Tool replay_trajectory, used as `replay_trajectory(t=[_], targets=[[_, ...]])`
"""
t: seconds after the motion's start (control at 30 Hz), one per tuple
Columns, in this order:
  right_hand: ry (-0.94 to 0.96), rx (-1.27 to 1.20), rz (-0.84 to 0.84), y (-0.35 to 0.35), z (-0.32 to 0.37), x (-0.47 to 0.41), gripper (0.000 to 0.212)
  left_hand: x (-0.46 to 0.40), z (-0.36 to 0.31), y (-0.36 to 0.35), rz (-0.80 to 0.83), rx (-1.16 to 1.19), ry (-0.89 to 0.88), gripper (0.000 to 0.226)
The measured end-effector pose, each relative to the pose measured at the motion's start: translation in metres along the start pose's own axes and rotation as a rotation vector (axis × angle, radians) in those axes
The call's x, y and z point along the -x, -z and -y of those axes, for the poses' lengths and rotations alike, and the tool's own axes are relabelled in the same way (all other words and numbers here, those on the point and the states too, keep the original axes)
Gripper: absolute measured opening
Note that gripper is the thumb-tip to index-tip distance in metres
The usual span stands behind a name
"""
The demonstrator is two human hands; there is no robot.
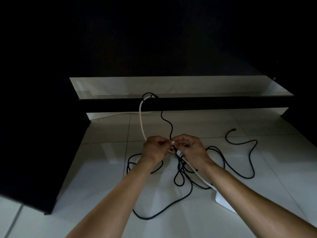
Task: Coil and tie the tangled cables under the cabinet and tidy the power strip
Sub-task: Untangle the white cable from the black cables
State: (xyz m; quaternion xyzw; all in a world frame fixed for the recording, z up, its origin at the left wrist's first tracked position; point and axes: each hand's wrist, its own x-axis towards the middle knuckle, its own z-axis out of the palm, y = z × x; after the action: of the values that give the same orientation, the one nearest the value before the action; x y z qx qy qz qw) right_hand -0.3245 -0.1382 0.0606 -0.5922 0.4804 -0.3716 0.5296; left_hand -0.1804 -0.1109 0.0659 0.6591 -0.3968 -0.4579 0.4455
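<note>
Both hands meet mid-floor: left hand (155,148) and right hand (190,147) each pinch the white cable (141,121) where it crosses the black cable (240,162). Black loops sprawl on the tiles (257,194) right of the hands. Dark cabinet (42,134) edges the left; open tile lies beyond the loops.

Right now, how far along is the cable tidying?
Early. Done: the cables are pulled out from under the cabinet onto the floor. In hand: both hands, left and right, pinch the white cable and black cable together. Left: the black cable sprawls loose, nothing coiled or tied.
</note>
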Motion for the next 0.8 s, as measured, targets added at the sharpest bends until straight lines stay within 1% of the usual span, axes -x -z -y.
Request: replay_trajectory(t=[0.13, 0.27, 0.33, 0.43, 0.47, 0.53, 0.63, 0.73, 0.8], targets=[[-0.019, -0.046, -0.002, -0.003, 0.000, 0.002, 0.013, -0.002, 0.003, 0.000, -0.032, -0.015, -0.015, 0.006], [-0.036, -0.051, 0.000, -0.007, -0.004, 0.005, 0.011, -0.002, 0.007, -0.001, -0.041, 0.004, 0.033, 0.008], [-0.032, -0.047, -0.002, -0.007, -0.005, 0.005, 0.012, -0.002, 0.006, -0.001, -0.017, 0.029, 0.066, 0.014], [-0.045, -0.038, -0.011, -0.007, -0.006, 0.002, 0.013, 0.000, 0.002, -0.001, 0.050, 0.058, 0.113, 0.014], [-0.049, -0.042, -0.008, -0.007, -0.006, 0.001, 0.015, 0.000, 0.002, -0.001, 0.071, 0.046, 0.121, 0.017], [-0.055, -0.039, 0.002, -0.007, -0.008, -0.001, 0.020, -0.001, 0.003, -0.001, 0.107, -0.058, 0.104, 0.023], [-0.046, 0.028, 0.002, -0.004, -0.003, 0.000, 0.020, 0.000, 0.004, -0.004, 0.116, -0.177, 0.051, 0.027], [-0.043, 0.115, -0.034, 0.003, 0.003, -0.002, 0.021, 0.002, 0.002, -0.007, 0.107, -0.162, 0.041, 0.026], [-0.062, 0.158, -0.027, 0.004, 0.002, -0.006, 0.021, 0.003, 0.003, -0.009, 0.105, -0.135, 0.039, 0.025]])
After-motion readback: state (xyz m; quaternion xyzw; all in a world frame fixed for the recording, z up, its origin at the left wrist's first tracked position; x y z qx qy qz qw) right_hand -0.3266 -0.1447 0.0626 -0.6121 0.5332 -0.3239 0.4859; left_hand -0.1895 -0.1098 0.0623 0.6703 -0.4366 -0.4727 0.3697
